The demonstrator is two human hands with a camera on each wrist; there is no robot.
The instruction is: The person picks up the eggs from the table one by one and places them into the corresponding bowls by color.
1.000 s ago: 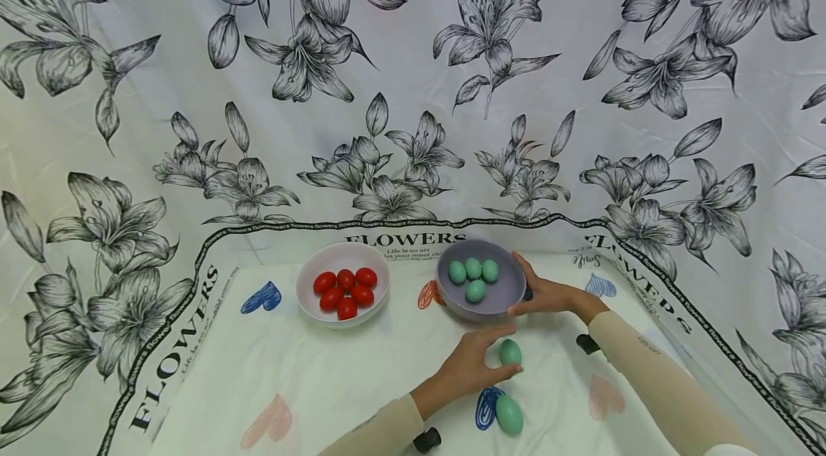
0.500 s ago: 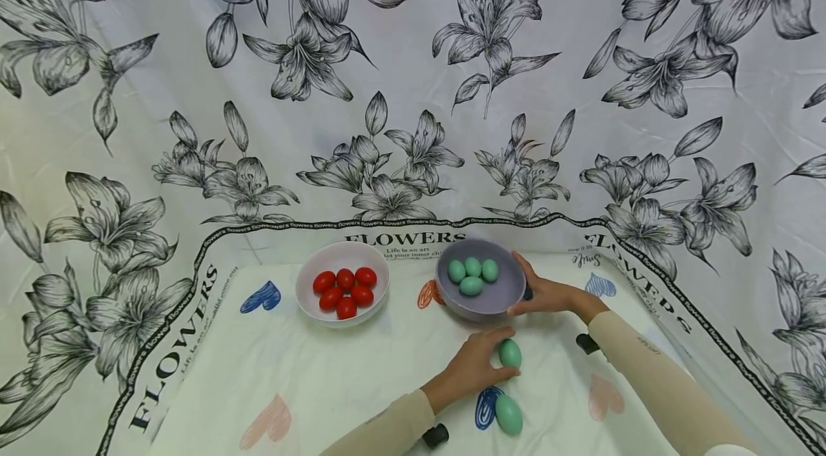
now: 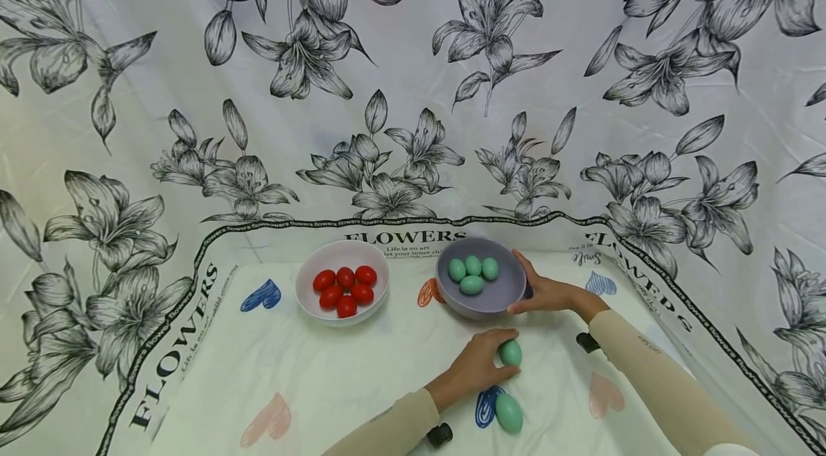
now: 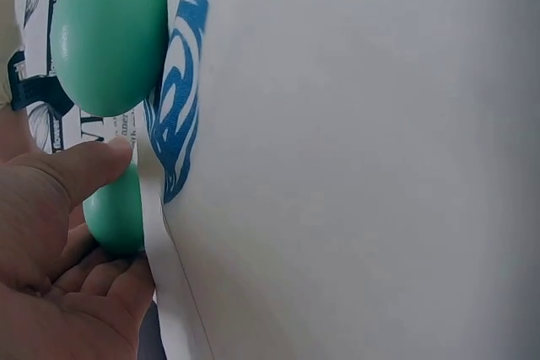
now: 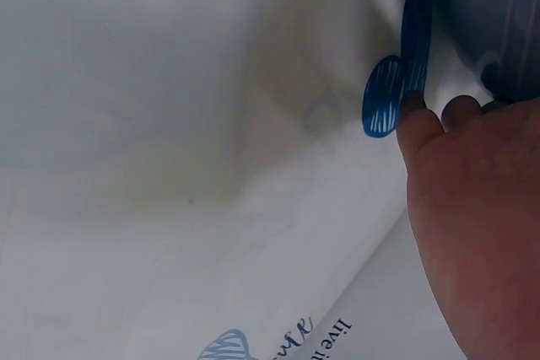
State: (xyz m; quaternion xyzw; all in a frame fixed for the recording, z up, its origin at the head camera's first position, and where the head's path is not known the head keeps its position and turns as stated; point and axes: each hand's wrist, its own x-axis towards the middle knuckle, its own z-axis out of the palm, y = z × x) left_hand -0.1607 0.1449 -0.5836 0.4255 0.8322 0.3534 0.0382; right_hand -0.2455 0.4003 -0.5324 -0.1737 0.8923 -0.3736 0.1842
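Note:
My left hand [image 3: 476,364] is around a green egg [image 3: 510,353] on the cloth, thumb on the near side and fingers on the far side. In the left wrist view the thumb [image 4: 101,162] lies across this egg, with fingers curled below it. A second green egg [image 3: 509,414] lies just nearer to me. My right hand [image 3: 548,293] holds the right side of a purple-grey bowl [image 3: 480,309], its thumb and fingers spread along the wall. Several green eggs [image 3: 472,285] are in that bowl. The right wrist view shows the hand's edge against the bowl; most fingers are hidden.
A white bowl [image 3: 307,303] with several red eggs [image 3: 346,306] stands left of the purple-grey one. A white cloth printed with hearts [image 3: 261,295] covers the table. A flower-patterned curtain [image 3: 400,83] hangs behind. Each wrist bears a small black device [image 3: 440,434].
My left hand has shifted slightly right and its fingers have drawn in on the egg. One green egg in the purple-grey bowl has rolled a little. The right hand stays put.

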